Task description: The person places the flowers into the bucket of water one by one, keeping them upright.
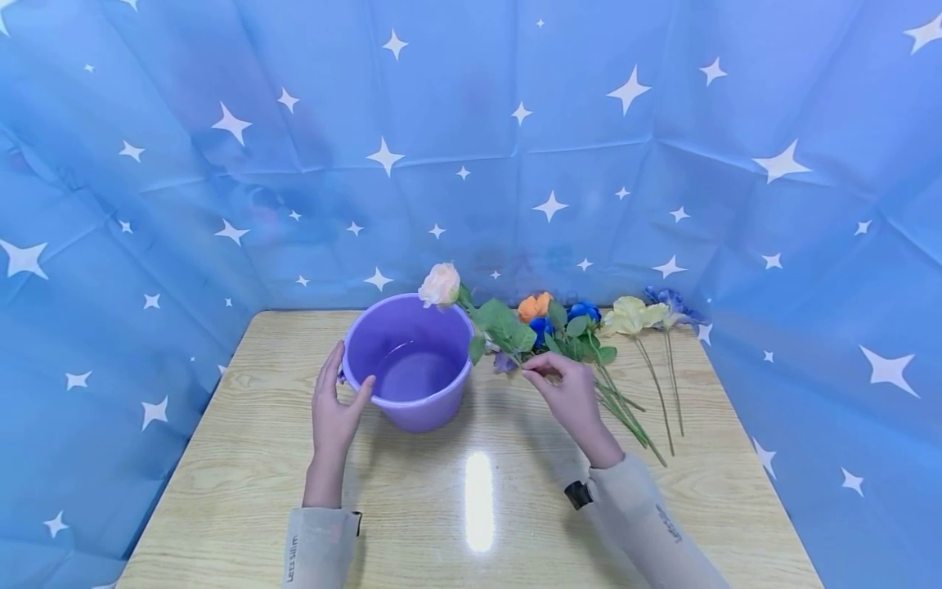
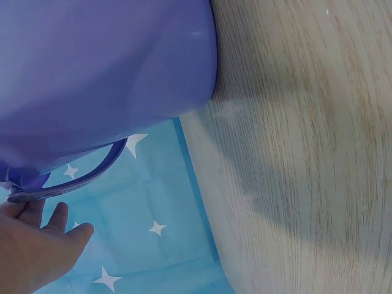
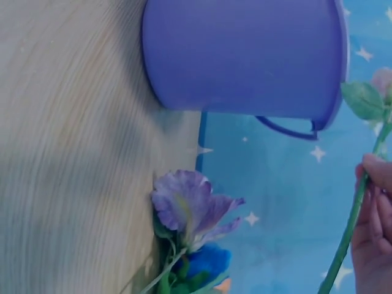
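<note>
A purple bucket (image 1: 418,415) stands upright on the table, its handle (image 2: 92,177) hanging at the side. My left hand (image 1: 336,413) rests at the bucket's left rim, fingers extended along the outside and thumb spread to the front edge. With thumb and fingertips, my right hand (image 1: 570,401) pinches the green stem (image 3: 349,236) of a pale pink rose (image 1: 440,285). The rose is tilted leftward, its bloom overlapping the bucket's back right rim in the head view. Large green leaves (image 1: 504,325) spread along the stem between bloom and hand.
Right of the bucket lie an orange flower (image 1: 535,307), blue flowers (image 1: 585,311) and a light purple flower (image 3: 190,205). Farther right are a pale yellow flower (image 1: 631,316) and a violet-blue flower (image 1: 680,307). A blue star-patterned curtain (image 1: 471,123) surrounds the wooden table (image 1: 243,466).
</note>
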`<state>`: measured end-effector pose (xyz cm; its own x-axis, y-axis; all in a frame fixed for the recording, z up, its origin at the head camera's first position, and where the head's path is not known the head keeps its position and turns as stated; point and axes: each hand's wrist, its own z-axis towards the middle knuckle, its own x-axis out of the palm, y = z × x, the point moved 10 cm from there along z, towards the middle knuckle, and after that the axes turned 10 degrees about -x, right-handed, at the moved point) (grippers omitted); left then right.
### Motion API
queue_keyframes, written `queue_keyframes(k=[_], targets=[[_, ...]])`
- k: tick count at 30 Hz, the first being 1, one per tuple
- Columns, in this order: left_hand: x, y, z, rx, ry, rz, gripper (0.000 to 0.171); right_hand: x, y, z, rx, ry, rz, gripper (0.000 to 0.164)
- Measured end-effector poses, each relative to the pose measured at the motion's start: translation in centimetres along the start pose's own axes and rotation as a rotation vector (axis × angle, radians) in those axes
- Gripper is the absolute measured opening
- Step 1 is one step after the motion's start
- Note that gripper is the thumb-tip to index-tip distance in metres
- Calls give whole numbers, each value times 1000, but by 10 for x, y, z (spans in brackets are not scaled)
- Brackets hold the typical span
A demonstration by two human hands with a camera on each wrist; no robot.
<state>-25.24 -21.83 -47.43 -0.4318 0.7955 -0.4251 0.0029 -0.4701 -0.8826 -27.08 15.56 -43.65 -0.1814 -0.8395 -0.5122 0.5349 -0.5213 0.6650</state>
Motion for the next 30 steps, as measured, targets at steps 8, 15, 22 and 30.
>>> queue_keyframes(k=[8,15,22,30], targets=[[0,1,0,6,-1,-26,75,10,9,13,-11,11,33,6],[0,-1,0,23,-8,-35,75,21,20,28,-34,25,106,7],[1,-1,1,14,-6,-38,74,35,35,43,-61,35,190,6],[-1,-2,0,26,-20,-54,73,53,55,64,-118,48,177,6]])
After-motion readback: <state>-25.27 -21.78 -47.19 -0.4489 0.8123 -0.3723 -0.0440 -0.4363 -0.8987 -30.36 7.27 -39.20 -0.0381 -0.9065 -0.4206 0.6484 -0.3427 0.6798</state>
